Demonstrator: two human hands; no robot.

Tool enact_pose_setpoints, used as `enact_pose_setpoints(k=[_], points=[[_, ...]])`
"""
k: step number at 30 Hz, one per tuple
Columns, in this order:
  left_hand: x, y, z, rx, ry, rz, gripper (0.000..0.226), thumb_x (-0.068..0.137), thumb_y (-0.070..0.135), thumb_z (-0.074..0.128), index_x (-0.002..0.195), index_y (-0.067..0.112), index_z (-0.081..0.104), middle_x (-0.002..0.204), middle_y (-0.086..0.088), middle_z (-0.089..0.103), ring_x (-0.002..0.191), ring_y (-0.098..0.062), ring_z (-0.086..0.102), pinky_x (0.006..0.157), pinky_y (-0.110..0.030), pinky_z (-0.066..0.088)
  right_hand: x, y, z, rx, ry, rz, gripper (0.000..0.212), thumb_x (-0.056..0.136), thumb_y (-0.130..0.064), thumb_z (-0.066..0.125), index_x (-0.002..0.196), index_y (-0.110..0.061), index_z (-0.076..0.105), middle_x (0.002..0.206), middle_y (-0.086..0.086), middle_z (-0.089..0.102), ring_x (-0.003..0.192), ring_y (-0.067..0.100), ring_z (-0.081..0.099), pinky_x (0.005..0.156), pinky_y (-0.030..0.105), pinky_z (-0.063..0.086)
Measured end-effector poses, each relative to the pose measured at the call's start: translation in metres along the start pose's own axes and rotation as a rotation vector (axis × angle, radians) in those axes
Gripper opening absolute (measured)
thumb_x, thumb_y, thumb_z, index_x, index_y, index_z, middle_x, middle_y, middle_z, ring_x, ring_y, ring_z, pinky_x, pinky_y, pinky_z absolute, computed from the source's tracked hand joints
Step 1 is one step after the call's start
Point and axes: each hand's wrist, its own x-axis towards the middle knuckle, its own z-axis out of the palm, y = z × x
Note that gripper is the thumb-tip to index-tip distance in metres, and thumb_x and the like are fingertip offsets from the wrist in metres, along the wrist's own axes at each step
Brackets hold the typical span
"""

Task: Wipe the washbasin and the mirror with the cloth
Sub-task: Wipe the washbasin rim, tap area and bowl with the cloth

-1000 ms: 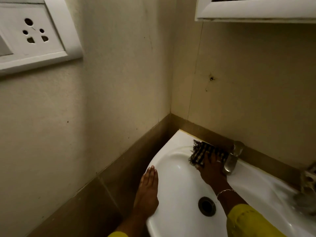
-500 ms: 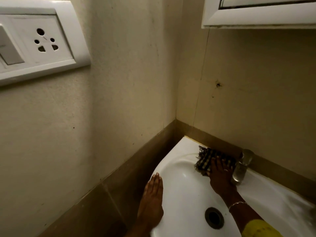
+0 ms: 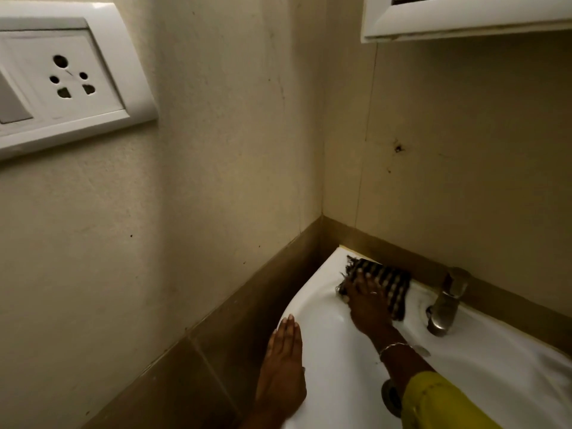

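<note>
A white washbasin (image 3: 495,360) fills the lower right corner. A dark checked cloth (image 3: 387,281) with frayed edges lies on its back rim, left of the metal tap (image 3: 445,301). My right hand (image 3: 366,300) presses flat on the cloth with the fingers spread, a ring on one finger and a bracelet at the wrist. My left hand (image 3: 283,370) rests flat on the basin's left rim, fingers straight and together. The white frame of the mirror (image 3: 458,20) shows at the top right; its glass is nearly out of view. My yellow sleeve partly hides the drain (image 3: 390,397).
A white socket and switch plate (image 3: 65,78) is mounted on the left wall. Beige walls meet in a corner behind the basin, with a brown tile band (image 3: 216,335) running along their lower part.
My right hand has slid the cloth to the left along the back rim, away from the tap. My left hand stays on the left rim. The view has shifted.
</note>
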Motion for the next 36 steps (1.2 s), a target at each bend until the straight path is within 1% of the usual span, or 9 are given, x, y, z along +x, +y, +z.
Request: enact_pose_setpoints(k=[5, 10, 14, 17, 20, 22, 26, 31, 36], points=[[0.000, -0.003, -0.001, 0.029, 0.036, -0.014, 0.128, 0.045, 0.029, 0.078, 0.144, 0.004, 0.000, 0.136, -0.010, 0.048, 0.141, -0.021, -0.010, 0.110, -0.030, 0.003, -0.002, -0.007, -0.009, 0.000, -0.083, -0.068, 0.066, 0.087, -0.039, 0.012, 0.143, -0.008, 0.028, 0.151, 0.013, 0.027, 0.140, 0.031, 0.026, 0.113, 0.048, 0.020], [0.000, -0.001, 0.000, -0.027, 0.005, 0.001, 0.125, 0.047, 0.029, 0.076, 0.144, 0.005, 0.002, 0.154, -0.014, 0.005, 0.141, -0.022, -0.010, 0.111, -0.030, 0.001, -0.020, 0.026, 0.004, 0.067, -0.058, 0.134, 0.081, 0.090, -0.059, 0.011, 0.111, -0.002, 0.063, 0.115, 0.030, 0.061, 0.104, 0.051, 0.058, 0.081, 0.063, 0.045], [0.000, -0.003, 0.004, -0.030, 0.032, 0.005, 0.120, 0.042, 0.025, 0.078, 0.143, 0.004, 0.017, 0.154, -0.008, -0.014, 0.141, -0.020, -0.009, 0.111, -0.029, 0.000, -0.010, 0.019, -0.001, -0.028, -0.042, 0.145, 0.069, 0.059, -0.048, 0.078, 0.105, 0.001, 0.067, 0.112, 0.034, 0.061, 0.105, 0.051, 0.057, 0.109, 0.051, 0.014], [0.001, -0.005, 0.006, -0.030, 0.028, -0.001, 0.126, 0.043, 0.020, 0.076, 0.145, 0.007, 0.002, 0.155, -0.009, -0.003, 0.141, -0.019, -0.007, 0.111, -0.028, 0.001, -0.001, 0.026, 0.008, -0.040, 0.012, 0.092, 0.081, 0.042, -0.035, 0.089, 0.111, -0.001, 0.064, 0.115, 0.033, 0.060, 0.105, 0.050, 0.057, 0.110, 0.045, -0.003], [0.001, -0.006, 0.004, -0.038, 0.018, 0.014, 0.121, 0.050, 0.025, 0.074, 0.144, 0.006, 0.001, 0.149, -0.007, 0.023, 0.141, -0.019, -0.007, 0.110, -0.029, 0.004, -0.002, 0.035, 0.011, -0.032, 0.054, 0.079, 0.074, 0.041, -0.015, 0.091, 0.109, -0.002, 0.066, 0.113, 0.030, 0.062, 0.102, 0.048, 0.060, 0.100, 0.061, 0.032], [-0.001, -0.006, 0.004, -0.057, 0.037, 0.028, 0.112, 0.057, 0.028, 0.067, 0.144, 0.006, 0.000, 0.154, -0.007, 0.005, 0.141, -0.019, -0.005, 0.110, -0.029, 0.004, -0.009, 0.038, 0.008, 0.027, 0.074, 0.112, 0.070, 0.040, 0.002, 0.087, 0.107, 0.001, 0.066, 0.112, 0.030, 0.063, 0.102, 0.047, 0.061, 0.085, 0.063, 0.045], [-0.003, -0.005, 0.004, -0.092, 0.052, 0.027, 0.104, 0.061, 0.030, 0.058, 0.145, 0.006, 0.002, 0.154, -0.007, -0.013, 0.141, -0.020, 0.001, 0.110, -0.029, 0.004, -0.030, 0.049, 0.005, 0.108, 0.129, 0.274, 0.064, 0.046, 0.013, 0.079, 0.108, 0.007, 0.064, 0.116, 0.033, 0.060, 0.109, 0.051, 0.055, 0.090, 0.065, 0.040], [-0.004, -0.001, -0.001, -0.067, 0.028, -0.006, 0.088, 0.066, 0.039, 0.052, 0.141, 0.003, 0.023, 0.147, -0.004, 0.021, 0.134, -0.026, 0.026, 0.109, -0.029, 0.005, -0.023, 0.042, 0.007, 0.136, 0.095, 0.348, 0.070, 0.038, 0.007, 0.086, 0.104, 0.007, 0.065, 0.111, 0.037, 0.060, 0.103, 0.056, 0.055, 0.086, 0.069, 0.037], [-0.002, -0.003, 0.000, -0.078, 0.082, 0.010, 0.087, 0.071, 0.040, 0.039, 0.144, 0.007, 0.005, 0.154, -0.008, -0.011, 0.141, -0.019, -0.008, 0.110, -0.030, 0.004, 0.010, 0.026, -0.003, 0.116, 0.064, 0.236, 0.056, 0.089, -0.016, 0.054, 0.141, -0.009, 0.033, 0.150, 0.027, 0.020, 0.139, 0.044, 0.016, 0.114, 0.056, 0.007]])
